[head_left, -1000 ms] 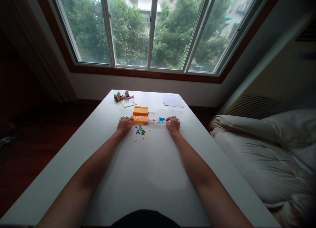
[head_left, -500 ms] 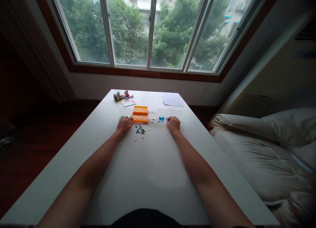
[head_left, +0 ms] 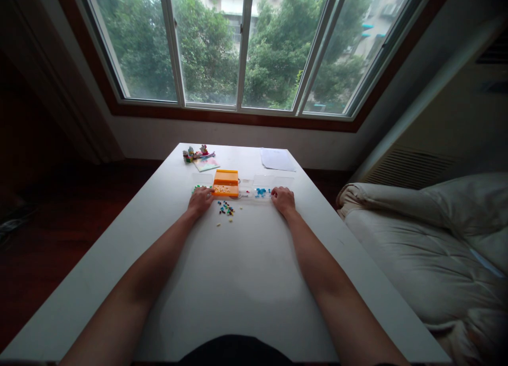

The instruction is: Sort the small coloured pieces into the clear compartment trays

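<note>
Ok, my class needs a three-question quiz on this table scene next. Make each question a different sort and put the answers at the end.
1. True or false: the loose mixed-colour pieces lie on the near side of the open orange box.

2. What colour, mainly, is the cluster of pieces just left of the right hand?
A) green
B) blue
C) orange

3. Fill the gap: of the two hands, the one nearer the orange box is the ____ hand.

Key:
1. True
2. B
3. left
</note>
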Tool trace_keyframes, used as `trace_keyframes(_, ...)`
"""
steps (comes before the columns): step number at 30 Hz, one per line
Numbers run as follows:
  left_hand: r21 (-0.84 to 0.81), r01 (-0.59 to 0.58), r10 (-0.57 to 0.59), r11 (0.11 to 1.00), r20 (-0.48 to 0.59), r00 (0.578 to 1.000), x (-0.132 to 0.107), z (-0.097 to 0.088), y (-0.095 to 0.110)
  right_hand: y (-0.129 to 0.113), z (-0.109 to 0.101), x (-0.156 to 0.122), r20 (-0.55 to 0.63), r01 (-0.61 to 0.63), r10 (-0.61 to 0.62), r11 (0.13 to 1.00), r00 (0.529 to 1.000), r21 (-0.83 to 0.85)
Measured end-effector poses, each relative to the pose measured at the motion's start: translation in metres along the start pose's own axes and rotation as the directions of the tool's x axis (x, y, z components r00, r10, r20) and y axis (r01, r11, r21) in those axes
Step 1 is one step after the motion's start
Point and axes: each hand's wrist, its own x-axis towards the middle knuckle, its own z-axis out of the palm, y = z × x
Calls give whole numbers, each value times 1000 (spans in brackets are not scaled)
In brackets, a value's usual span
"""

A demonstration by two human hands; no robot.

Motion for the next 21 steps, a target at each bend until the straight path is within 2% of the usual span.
trace_keyframes(21, -38, 10, -9, 999, 17, 1000, 2, 1, -2, 1, 4, 0, 15, 43, -43, 999, 999, 18)
